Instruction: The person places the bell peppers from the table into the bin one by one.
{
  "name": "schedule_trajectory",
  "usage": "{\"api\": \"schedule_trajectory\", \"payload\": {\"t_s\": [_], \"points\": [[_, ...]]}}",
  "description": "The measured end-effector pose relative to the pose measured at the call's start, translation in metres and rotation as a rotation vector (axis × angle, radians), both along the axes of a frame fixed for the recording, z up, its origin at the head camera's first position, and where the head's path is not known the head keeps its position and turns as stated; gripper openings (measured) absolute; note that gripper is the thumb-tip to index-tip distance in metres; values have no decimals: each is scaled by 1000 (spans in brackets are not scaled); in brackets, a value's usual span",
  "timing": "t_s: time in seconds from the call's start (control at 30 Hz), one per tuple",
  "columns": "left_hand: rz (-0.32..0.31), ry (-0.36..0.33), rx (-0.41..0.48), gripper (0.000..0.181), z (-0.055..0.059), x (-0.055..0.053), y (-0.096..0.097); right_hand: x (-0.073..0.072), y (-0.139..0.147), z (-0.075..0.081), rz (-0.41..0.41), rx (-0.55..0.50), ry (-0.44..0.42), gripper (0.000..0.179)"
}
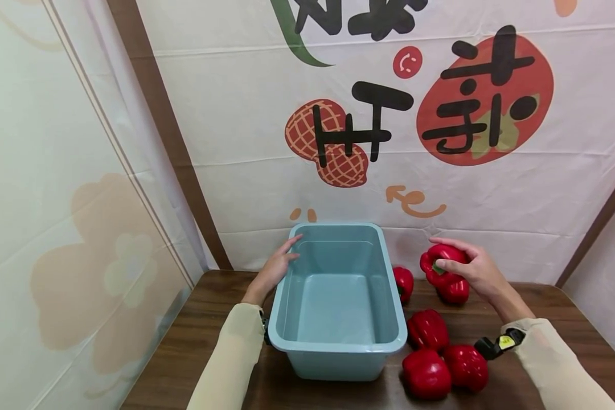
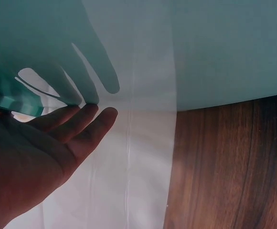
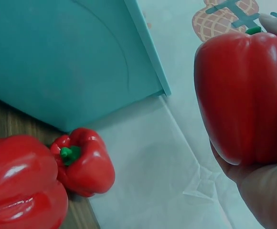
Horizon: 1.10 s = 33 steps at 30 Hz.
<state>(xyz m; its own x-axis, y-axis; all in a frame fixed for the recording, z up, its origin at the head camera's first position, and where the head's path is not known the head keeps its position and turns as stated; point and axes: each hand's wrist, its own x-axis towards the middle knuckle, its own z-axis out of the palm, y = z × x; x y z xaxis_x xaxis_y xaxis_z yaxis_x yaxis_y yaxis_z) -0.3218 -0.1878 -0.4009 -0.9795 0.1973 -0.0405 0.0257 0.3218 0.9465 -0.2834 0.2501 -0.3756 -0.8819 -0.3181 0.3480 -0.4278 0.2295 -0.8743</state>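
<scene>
A light blue plastic tub (image 1: 338, 347) stands on the table with nothing inside it. My left hand (image 1: 277, 269) holds its left rim, thumb and a finger over the edge. In the left wrist view the other fingers (image 2: 83, 131) reach along the tub's outer wall, mirrored in its glossy surface. To the right of the tub, my right hand (image 1: 474, 270) grips a glossy red bell pepper (image 3: 243, 98) with a green stem. The thumb lies near the stem in the head view, and the palm is behind the pepper in the right wrist view.
Several more red bell peppers lie on the wooden table (image 1: 200, 336) right of the tub. One small pepper (image 1: 403, 283) sits close against the tub's far right side; another pepper (image 1: 426, 373) lies near the front. A printed cloth (image 1: 246, 171) hangs behind the table.
</scene>
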Motion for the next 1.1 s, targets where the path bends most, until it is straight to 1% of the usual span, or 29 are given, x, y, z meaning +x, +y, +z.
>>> {"api": "schedule_trajectory", "payload": {"t_s": [0.1,0.23,0.57,0.77,0.9,1.1], "points": [[-1,0,-2,54,-1,-2,0,-3,-3,1,18,-6,20,47],[-3,3,-1,54,-2,-5,1,-4,-7,3,21,8,42,47],[8,9,-8,53,-1,-1,1,-6,-18,9,6,41,43,46],[5,20,-31,53,-1,0,1,-7,-25,12,5,49,48,47],[-6,7,-27,54,-1,-1,0,-9,-32,15,17,59,52,47],[-19,-14,-12,54,-1,-3,-1,-10,-43,21,42,60,31,47]]}}
